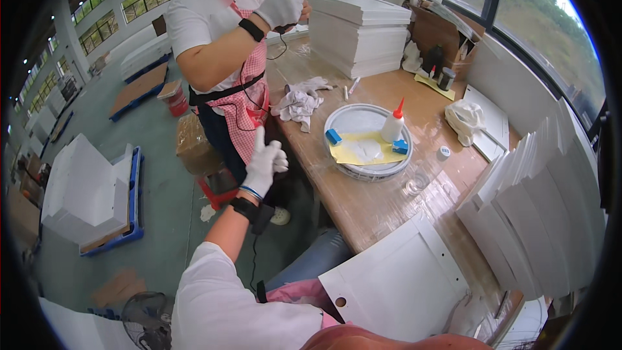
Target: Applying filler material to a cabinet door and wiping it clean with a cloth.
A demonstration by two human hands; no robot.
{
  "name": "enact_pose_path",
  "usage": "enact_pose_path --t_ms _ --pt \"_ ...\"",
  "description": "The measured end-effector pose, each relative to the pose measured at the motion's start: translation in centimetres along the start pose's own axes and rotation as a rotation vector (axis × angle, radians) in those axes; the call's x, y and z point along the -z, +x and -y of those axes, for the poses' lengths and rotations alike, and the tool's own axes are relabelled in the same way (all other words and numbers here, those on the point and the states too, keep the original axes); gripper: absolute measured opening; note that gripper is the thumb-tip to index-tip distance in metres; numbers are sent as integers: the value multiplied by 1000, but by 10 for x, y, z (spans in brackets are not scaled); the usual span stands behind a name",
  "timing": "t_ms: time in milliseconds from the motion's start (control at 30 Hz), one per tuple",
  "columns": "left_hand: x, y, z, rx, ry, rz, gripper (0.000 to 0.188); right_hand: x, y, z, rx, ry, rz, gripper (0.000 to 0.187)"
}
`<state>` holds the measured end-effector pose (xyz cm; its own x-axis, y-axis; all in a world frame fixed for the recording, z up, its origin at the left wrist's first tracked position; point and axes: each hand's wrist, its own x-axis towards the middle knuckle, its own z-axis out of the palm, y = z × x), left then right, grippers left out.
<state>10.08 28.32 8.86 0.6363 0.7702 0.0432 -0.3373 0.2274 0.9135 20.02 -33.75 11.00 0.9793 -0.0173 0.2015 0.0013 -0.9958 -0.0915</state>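
My left hand [264, 165], in a white glove, is raised over the gap beside the table. One finger points up and the others curl loosely apart, with nothing visible in them. A white panel [395, 279] with a round hole and small dark holes leans from my lap onto the table's near edge. At its right edge is a pale gloved shape, apparently my right hand [463, 316]; its fingers are mostly hidden. On the table, a round lid [353, 115] carries a yellow sheet [346, 149], a white bottle with a red nozzle [393, 124] and two blue blocks [333, 137].
Stacks of white panels stand at the right [538, 214] and far side [359, 35]. A co-worker [220, 52] in a checked apron stands at the table's left, gloved hands raised. A crumpled cloth [299, 104] and white bag [465, 120] lie on the table. A fan [148, 317] is lower left.
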Motion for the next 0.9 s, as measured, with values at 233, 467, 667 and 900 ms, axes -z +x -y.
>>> enact_pose_path --t_ms 233,467,667,900 --pt "35 -29 -22 -44 97 -215 79 9 -5 5 -27 -11 -31 31" --pt "-58 -87 38 366 303 510 35 -41 -1 -45 26 -14 -76 34" --pt "-142 -98 67 522 291 852 37 -22 -1 -25 86 13 -159 31" --pt "-184 -96 86 619 357 1073 36 -12 -5 -14 -17 6 -73 32"
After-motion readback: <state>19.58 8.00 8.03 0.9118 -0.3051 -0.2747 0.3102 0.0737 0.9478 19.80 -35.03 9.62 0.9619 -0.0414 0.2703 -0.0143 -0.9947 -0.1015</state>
